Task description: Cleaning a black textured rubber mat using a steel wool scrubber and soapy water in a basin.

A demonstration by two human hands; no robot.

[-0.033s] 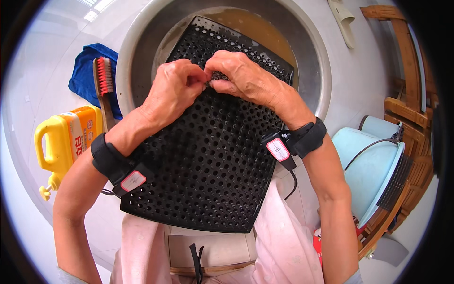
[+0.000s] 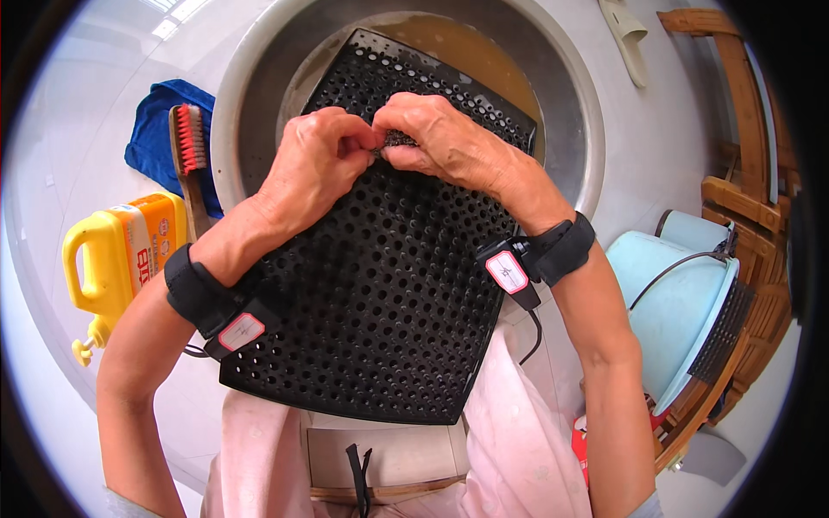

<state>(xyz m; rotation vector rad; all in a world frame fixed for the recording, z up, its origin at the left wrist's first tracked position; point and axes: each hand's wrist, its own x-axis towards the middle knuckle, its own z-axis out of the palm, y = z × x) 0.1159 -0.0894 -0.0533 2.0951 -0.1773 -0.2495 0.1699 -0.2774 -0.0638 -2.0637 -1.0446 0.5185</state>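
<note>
A black perforated rubber mat (image 2: 371,293) slopes from inside a large metal basin (image 2: 229,112) down over my lap, its surface covered with round holes. Above its upper part my two hands meet, fingertips touching. Between the bent fingers of my right hand (image 2: 440,142) shows a dark grey, coarse steel wool scourer (image 2: 399,138). My left hand (image 2: 324,155) is closed in a pinch against the right fingertips; what it grips is hidden. Black straps with small devices circle both wrists.
Murky brown water lies in the basin. To the left are a wooden brush (image 2: 192,142) with red bristles, a blue cloth (image 2: 155,129) and a yellow jug (image 2: 95,250). At right stand a light blue bucket (image 2: 665,293) and wooden furniture (image 2: 747,112); a pale slipper (image 2: 626,39) lies beyond.
</note>
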